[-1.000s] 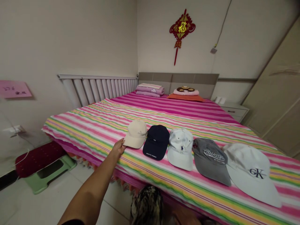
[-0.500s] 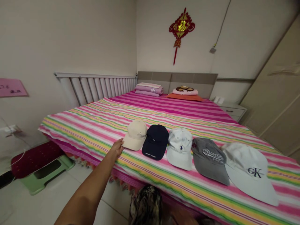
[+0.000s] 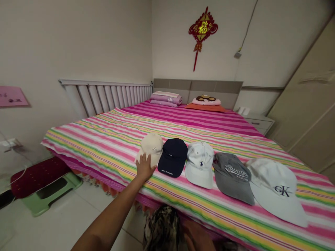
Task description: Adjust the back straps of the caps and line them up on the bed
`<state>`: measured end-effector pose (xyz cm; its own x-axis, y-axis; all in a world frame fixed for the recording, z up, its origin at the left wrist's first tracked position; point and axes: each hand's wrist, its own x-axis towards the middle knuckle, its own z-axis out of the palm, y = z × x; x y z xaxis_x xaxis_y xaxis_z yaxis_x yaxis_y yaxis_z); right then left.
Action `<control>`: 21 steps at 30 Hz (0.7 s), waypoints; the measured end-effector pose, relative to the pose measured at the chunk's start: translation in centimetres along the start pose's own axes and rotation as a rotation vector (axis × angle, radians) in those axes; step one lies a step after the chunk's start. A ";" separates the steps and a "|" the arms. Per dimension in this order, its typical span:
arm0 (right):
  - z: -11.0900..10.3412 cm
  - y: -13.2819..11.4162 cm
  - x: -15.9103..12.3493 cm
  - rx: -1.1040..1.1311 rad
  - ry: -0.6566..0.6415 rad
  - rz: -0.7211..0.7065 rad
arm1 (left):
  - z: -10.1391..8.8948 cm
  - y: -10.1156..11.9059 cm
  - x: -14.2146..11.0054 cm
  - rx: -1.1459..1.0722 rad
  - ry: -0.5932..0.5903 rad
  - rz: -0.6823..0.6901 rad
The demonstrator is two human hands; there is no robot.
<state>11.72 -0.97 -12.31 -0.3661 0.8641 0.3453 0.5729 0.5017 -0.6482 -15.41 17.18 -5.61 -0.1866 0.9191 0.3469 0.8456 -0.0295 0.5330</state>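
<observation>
My left hand point(image 3: 145, 168) rests on the brim of a beige cap point(image 3: 151, 143), its fingers spread over the front edge. Right beside it lies a navy cap point(image 3: 173, 156) with small white lettering on the brim. A pale cap with a small polo emblem point(image 3: 200, 162), a grey "Always" cap point(image 3: 232, 177) and a white "GK" cap point(image 3: 277, 186) continue the row to the right. All face the bed's front edge. What seems to be my right hand point(image 3: 200, 237) is low at the bottom edge, dim and cut off, its fingers unclear.
A striped sheet point(image 3: 91, 139) covers the bed. Folded bedding point(image 3: 166, 99) and an orange pillow point(image 3: 205, 108) lie by the headboard point(image 3: 217, 89). A green stool point(image 3: 49, 200) with a red cover stands at left; a white nightstand point(image 3: 261, 122) is at the far right.
My left hand has moved right, from pinching the left edge of the beige cap's brim to lying spread over its front. The caps stay in their row. The brown shape at the bottom shows more clearly.
</observation>
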 end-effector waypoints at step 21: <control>-5.2 0.7 11.1 1.537 0.717 1.093 | 3.0 6.5 -4.9 -1.425 -0.373 -0.812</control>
<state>11.83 9.18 -5.41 0.1571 0.7735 -0.6141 -0.8131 -0.2516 -0.5250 -7.48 13.65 -6.21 -0.0202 0.9040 -0.4270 -0.5374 0.3503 0.7671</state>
